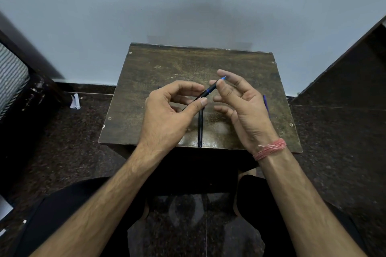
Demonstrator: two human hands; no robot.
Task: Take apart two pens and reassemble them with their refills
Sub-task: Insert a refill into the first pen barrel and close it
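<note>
My left hand [169,108] grips a black pen with a blue front section [206,92], thumb and fingers curled round its barrel above the small wooden table [150,81]. My right hand [238,100] pinches the pen's blue tip end between thumb and forefinger, its other fingers loosely spread. A black pen barrel [200,129] lies on the table below my hands, pointing toward the front edge. A thin blue refill [266,104] lies on the table to the right, partly hidden behind my right hand.
The table stands against a pale blue wall [188,6]. Dark furniture [344,73] flanks it on the right and more on the left [25,81]. A white scrap of paper [75,101] lies on the dark speckled floor at the left.
</note>
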